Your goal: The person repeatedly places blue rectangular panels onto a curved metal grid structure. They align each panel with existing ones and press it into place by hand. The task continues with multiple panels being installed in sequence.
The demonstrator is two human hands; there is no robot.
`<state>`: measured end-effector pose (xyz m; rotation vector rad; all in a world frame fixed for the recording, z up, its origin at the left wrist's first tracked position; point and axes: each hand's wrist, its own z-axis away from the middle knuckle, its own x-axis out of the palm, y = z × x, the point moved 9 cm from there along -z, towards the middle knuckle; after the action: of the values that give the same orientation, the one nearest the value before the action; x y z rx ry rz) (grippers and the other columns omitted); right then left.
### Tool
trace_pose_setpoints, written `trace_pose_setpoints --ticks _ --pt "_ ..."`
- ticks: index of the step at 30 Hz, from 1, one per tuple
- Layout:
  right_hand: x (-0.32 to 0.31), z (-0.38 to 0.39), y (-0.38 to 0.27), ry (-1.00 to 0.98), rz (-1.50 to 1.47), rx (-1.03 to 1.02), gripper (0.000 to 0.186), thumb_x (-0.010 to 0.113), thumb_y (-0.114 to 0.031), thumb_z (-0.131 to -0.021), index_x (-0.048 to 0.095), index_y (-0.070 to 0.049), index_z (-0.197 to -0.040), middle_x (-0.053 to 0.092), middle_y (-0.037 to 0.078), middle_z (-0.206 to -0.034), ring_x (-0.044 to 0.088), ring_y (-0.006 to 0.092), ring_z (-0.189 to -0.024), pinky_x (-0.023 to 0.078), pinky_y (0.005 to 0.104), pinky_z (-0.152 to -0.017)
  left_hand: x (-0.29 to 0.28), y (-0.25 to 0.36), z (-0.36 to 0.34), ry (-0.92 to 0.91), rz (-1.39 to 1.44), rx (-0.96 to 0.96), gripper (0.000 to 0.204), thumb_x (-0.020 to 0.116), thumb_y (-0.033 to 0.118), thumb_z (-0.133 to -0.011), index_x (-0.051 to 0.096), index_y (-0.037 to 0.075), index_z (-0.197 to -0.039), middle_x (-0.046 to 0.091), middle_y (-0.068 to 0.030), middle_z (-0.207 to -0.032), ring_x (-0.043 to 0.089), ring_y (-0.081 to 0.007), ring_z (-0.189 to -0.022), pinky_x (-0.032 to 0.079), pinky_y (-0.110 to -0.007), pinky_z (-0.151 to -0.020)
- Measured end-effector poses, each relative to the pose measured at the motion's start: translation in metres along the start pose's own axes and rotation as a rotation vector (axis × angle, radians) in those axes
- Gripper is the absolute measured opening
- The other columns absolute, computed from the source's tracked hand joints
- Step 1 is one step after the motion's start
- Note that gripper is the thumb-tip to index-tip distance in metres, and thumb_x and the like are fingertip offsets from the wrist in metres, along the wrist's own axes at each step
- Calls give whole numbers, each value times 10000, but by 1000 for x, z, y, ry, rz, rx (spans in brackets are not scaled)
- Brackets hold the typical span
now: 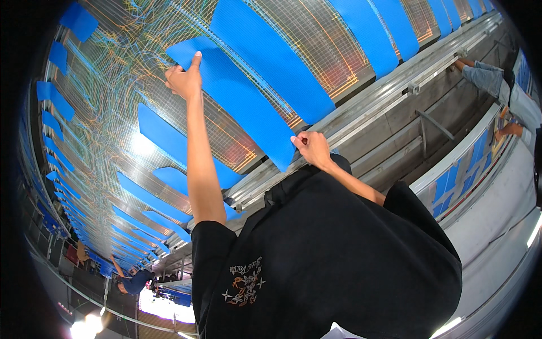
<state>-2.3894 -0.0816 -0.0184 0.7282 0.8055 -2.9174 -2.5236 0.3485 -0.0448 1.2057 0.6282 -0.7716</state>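
Though in hand (pixel 314 150), sheet (pixel 245 101) (underside unseen).

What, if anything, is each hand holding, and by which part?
A blue strip: the left hand holds its left edge near the far end; the right hand pinches its near right corner.

Two hands, the left hand (pixel 185 85) and right hand (pixel 314 149), hold one blue strip (pixel 241 97). Right of their grip lies one neighbouring strip (pixel 275 61); farther right, at least four strips (pixel 367 38); left, over ten strips (pixel 162 131), too crowded to total. At least two other people: one left (pixel 136 281), one right (pixel 521 106).
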Motion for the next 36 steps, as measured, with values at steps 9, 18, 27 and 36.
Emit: trace_pose_setpoints --ticks 9,18,27,36 --pt "-14 -8 8 121 -133 -77 345 765 -277 -956 711 17 -782 608 132 -605 567 236 -546 448 413 -568 1 -2 -2 -14 33 16 491 922 503 -761 743 46 -768 542 -113 -1413 365 -403 -1397 223 -677 -1209" --pt "-9 -6 6 123 -84 -82 337 772 -282 -953 711 4 -785 583 117 -583 516 212 -512 424 402 -549 1 0 -1 15 27 11 480 922 502 -765 775 48 -815 548 -102 -1395 369 -393 -1396 180 -688 -1236" --pt "-8 -5 6 99 -69 -55 344 758 -300 -957 708 -9 -780 603 127 -606 549 273 -540 441 427 -574 3 -7 -3 -14 69 26 491 927 514 -753 759 56 -799 550 -107 -1377 379 -400 -1390 152 -711 -1239" --pt "-7 -5 4 57 -38 -48 326 752 -304 -951 737 -9 -813 659 154 -660 644 337 -605 493 450 -619 4 -10 -8 -15 38 -2 530 934 507 -749 733 17 -780 539 -130 -1401 335 -430 -1451 150 -720 -1246"
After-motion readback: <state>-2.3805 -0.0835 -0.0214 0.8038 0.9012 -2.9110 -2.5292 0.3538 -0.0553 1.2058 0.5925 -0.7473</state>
